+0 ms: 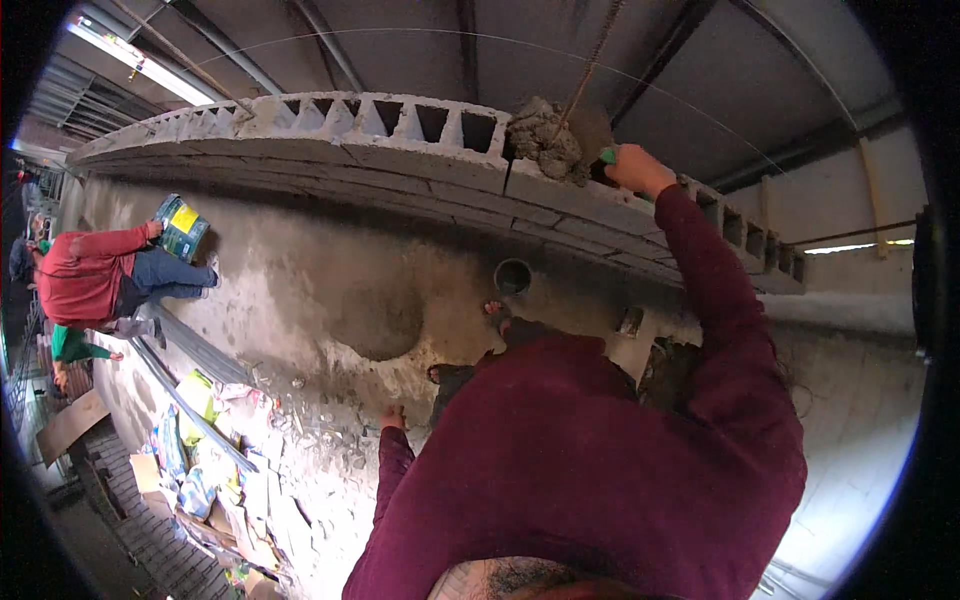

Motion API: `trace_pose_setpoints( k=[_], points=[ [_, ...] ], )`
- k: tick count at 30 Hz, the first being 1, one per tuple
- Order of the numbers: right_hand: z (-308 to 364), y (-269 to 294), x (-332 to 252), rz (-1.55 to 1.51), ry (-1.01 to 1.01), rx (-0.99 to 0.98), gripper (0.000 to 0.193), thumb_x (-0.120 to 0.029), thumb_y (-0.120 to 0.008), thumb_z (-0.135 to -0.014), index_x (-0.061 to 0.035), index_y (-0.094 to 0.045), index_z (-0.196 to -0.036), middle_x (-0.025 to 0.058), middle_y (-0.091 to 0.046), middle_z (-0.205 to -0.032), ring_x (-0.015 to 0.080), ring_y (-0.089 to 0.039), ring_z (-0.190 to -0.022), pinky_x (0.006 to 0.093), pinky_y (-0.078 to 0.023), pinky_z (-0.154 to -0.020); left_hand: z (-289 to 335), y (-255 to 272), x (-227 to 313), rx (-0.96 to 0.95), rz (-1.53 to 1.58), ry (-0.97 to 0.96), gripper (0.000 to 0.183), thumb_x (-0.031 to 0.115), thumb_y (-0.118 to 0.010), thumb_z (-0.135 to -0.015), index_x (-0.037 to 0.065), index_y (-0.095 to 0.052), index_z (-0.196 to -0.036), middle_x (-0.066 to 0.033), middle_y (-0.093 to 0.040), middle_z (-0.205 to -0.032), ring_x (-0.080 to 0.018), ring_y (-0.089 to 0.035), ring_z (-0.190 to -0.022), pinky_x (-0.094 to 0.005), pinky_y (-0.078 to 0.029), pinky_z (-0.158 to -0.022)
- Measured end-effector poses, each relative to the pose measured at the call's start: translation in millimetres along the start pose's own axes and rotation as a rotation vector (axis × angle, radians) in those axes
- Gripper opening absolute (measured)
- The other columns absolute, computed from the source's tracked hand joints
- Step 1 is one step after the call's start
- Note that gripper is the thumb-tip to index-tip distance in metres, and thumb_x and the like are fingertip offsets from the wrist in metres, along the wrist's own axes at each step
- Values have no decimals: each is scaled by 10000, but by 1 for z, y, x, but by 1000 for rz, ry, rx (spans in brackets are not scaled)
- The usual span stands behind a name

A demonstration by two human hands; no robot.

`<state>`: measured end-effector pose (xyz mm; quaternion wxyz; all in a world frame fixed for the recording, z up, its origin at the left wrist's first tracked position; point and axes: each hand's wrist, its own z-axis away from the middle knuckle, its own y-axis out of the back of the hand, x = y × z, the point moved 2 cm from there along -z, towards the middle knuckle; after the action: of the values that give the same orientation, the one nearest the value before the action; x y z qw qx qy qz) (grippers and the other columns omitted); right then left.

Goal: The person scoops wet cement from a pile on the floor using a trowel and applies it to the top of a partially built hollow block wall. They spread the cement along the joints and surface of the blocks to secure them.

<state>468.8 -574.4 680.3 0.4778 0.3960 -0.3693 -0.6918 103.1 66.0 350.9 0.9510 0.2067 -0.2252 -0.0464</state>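
head view: right hand [638,168] grip clenched on green-handled trowel [604,156], blade pointing left into mortar [545,140].

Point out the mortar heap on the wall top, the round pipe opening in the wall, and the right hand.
mortar heap [541,138], head view, on the middle of the grey lump.
pipe opening [513,276], head view, on its dark centre.
right hand [634,166], head view, on its back.

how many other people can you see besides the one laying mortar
2. A person in a red top crouches at far left beside a green and yellow bag; another in a green top is just below. More may be hidden.
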Motion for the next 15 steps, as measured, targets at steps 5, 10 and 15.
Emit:
trace_pose_setpoints(
  k=[5,10,15],
  points=[
    [8,-8,57,233,210,154,262,-190,-565,-780,50,-584,-882,224,-609,-821,365,-594,-768,459,-475,-671,2,0,1,-43,38,-44,482,296,-592,-801,28,-514,-1194,-98,-613,-1030,-199,-605,-840,-324,-492,-646],
    [55,8,63,238,67,187,249,-220,-596,-792,21,-604,-853,211,-617,-811,346,-615,-771,441,-488,-692,-3,-6,-15,-130,-900,-328,472,302,-649,-770,115,-532,-1188,-131,-572,-1150,-270,-581,-980,-413,-490,-740],
    [78,-7,99,281,62,248,278,-243,-611,-792,19,-596,-884,218,-615,-826,356,-607,-773,445,-480,-694,-14,-16,-17,-203,-1243,-429,436,292,-663,-759,180,-545,-1164,-139,-556,-1170,-328,-521,-1084,-436,-419,-915]
  ],
)
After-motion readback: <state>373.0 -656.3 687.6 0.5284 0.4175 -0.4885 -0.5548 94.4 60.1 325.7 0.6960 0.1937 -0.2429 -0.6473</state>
